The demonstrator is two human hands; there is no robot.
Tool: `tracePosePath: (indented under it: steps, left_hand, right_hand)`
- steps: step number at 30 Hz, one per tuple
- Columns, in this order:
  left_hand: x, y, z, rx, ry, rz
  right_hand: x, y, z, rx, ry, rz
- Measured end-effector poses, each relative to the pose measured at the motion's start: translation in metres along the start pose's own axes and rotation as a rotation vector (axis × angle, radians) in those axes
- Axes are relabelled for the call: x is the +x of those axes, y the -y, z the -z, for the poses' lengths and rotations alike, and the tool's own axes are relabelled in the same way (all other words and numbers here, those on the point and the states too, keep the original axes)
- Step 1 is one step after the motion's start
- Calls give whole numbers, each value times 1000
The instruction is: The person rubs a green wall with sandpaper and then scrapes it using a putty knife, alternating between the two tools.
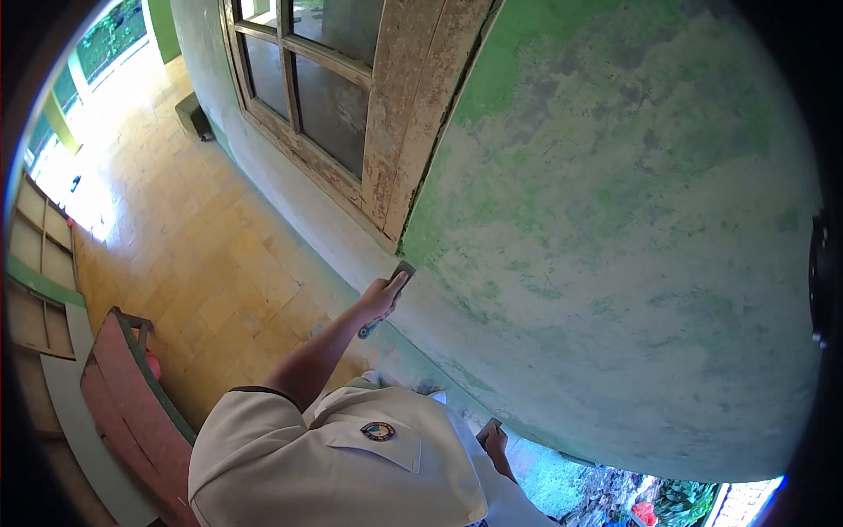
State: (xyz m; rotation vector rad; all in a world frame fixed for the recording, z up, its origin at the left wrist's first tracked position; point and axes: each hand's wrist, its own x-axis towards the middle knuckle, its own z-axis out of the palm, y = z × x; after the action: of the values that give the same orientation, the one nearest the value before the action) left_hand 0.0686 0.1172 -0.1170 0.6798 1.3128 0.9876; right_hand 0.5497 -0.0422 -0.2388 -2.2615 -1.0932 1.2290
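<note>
Green paint, worn to grey patches, covered the wall that filled most of the view. The left hand was closed around a scraper, with its upper end touching the wall just below the bottom corner of the wooden window frame. Fingers hid most of the tool; only the flat tip above and a bluish bit of handle below the palm showed.

The right hand sat low beside the wall, half covered by the white shirt. Something dark seemed to lie against its fingers, but I could not tell what it was, nor whether the grip was closed or loose.

The shirt's pocket carried a round badge; its flap lay shut, so any contents stayed out of sight. Farther off on the yellow tiled floor, a dark box stood against the foot of the wall, too small to show whether it held anything. A red bench was cut off by the dark rim at the lower left. Plants and a red object beside them blurred together at the bottom right.
</note>
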Motion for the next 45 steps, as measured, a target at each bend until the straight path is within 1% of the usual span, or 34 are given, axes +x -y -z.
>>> tracePosePath:
  steps: [2,4,6,8,9,10,11,14,15,17,18,20,21,23,24,25,26,28,29,30,32,33,35,36,38,39,41,43,44,45]
  left_hand:
    - [11,-28,-15,129,-38,-107]
    - [20,-35,-19,88,-23,-95]
    - [22,-41,-17,54,-14,-98]
    - [11,-35,-13,-77,102,-89]
    - [7,-26,-11,-75,102,-84]
    - [4,-13,-11,-27,55,-54]
    - [3,-2,-9,23,9,-27]
    - [6,22,-3,75,-17,4]
    - [10,9,-10,80,-14,6]
    - [20,-34,-28,216,-83,-213]
    - [21,-40,-28,215,-82,-206]
    - [23,-49,-30,160,1,-226]
    - [23,-47,-28,160,0,-226]
    - [18,-26,-19,-40,47,-165]
    - [15,-13,-15,-42,46,-164]
    - [11,5,-12,-1,-2,-105]
    - [10,21,-11,41,-50,-47]
    - [17,51,-8,66,-53,-12]
    - [23,62,-6,89,-59,18]
    - [28,56,-11,89,-57,18]
    - [44,29,-29,152,-127,-83]
    - [48,17,-31,147,-126,-78]
    - [51,2,-36,106,-34,-243]
    - [51,3,-34,102,-35,-243]
    - [43,12,-22,-23,-39,-121]
    - [42,26,-15,-24,-35,-120]
    - [44,60,-2,92,-83,-19]
    - [38,65,-1,99,-92,-11]
    - [37,65,1,109,-106,2]
    - [39,48,-6,110,-108,2]
  right_hand:
    - [-7,3,-3,-1,13,-5]
    - [-1,-8,-3,-60,-7,18]
    - [6,-7,0,-71,8,21]
    - [0,-11,-4,-75,28,0]
    - [0,-9,-4,-62,16,40]
    - [0,-7,-3,-49,3,82]
    - [0,-4,-3,-27,-13,59]
    - [3,0,-2,-32,-23,51]
    - [2,0,-1,-27,-24,46]
    - [4,-8,-3,-20,16,47]
    - [1,-13,-5,-23,17,41]
    - [2,-17,-3,-102,-56,53]
    - [-3,-12,-3,-38,-61,11]
    - [-19,4,1,-22,-17,-26]
    - [-21,9,2,-4,19,-54]
    - [-18,5,3,-7,17,-54]
    - [-13,1,3,-49,4,-21]
    - [-11,-5,6,-90,-9,3]
    - [-10,-7,8,-88,-14,-6]
    - [-12,-3,8,-85,-20,-13]
    - [-21,7,13,-118,-36,21]
    - [-26,13,14,-94,-35,-11]
    - [-29,14,22,-83,-38,-43]
    - [-26,14,24,-128,-45,-21]
    - [-28,7,23,-172,-54,-11]
    - [-34,15,23,-111,-42,-48]
    - [-37,24,26,-52,-36,-79]
    - [-31,16,25,-97,-70,6]
    - [-27,12,26,-94,-70,7]
    - [-28,14,26,-140,-46,-20]
